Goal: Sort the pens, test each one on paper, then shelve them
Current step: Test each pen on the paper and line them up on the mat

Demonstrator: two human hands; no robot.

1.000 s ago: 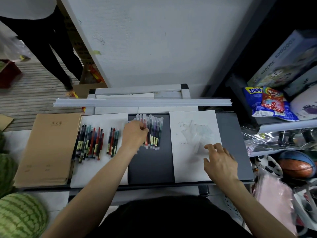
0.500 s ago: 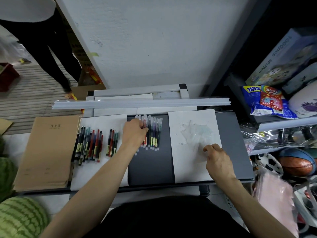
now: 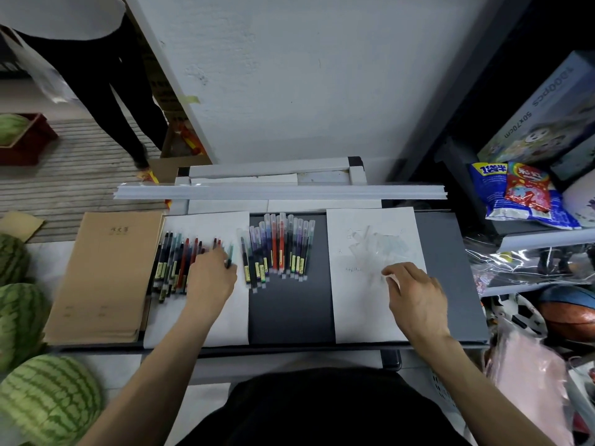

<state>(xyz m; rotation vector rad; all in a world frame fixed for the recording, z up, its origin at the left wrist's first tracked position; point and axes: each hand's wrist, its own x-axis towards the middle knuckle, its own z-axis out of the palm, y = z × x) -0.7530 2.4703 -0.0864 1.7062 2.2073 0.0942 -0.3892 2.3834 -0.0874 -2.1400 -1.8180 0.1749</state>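
The blurred left hand (image 3: 211, 278) covers several dark-capped gel pens (image 3: 174, 262) — grip indeterminate. Faint scribbles (image 3: 376, 246) on the right white paper sheet (image 3: 363, 317) are illegible; the striped green watermelon (image 3: 48, 397) is cropped.

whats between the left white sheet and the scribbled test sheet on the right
A row of clear-capped pens lying on the dark tabletop strip, shown in the head view.

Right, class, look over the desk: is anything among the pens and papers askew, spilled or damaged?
Nothing spilled or broken. The middle pen row is slightly askew: its leftmost pens tilt and overlap the edge of the left paper, the rest lie on the dark desk. The right paper bears faint smudgy marks.
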